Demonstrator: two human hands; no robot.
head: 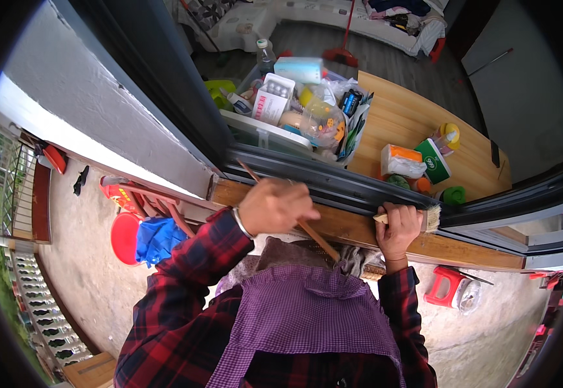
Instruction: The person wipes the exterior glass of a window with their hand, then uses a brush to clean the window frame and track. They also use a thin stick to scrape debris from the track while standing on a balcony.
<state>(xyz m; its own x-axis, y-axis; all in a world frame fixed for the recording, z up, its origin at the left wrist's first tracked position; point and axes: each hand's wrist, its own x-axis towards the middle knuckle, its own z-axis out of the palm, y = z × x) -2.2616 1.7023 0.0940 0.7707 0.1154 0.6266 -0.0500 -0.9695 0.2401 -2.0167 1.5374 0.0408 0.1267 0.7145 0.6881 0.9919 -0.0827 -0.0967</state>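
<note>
My left hand (276,206) grips a thin wooden stick (318,238). One end reaches the dark metal window track (330,179); the other, broader end slants back over my lap. My right hand (400,228) holds a flat brush (432,219) with pale bristles. Its light wooden handle end pokes out on the left of the fist, and its bristles point right, close to the track. Both hands are above the brown wooden sill (344,224) that runs along the frame. Fingers hide part of the stick and most of the brush handle.
Beyond the track, a plastic bin (267,136) full of boxes and bottles stands beside a wooden tabletop (388,111) holding a tissue pack (402,160) and small containers. Left are a red bucket (124,237) and blue cloth (158,240); right, a red stool (441,288).
</note>
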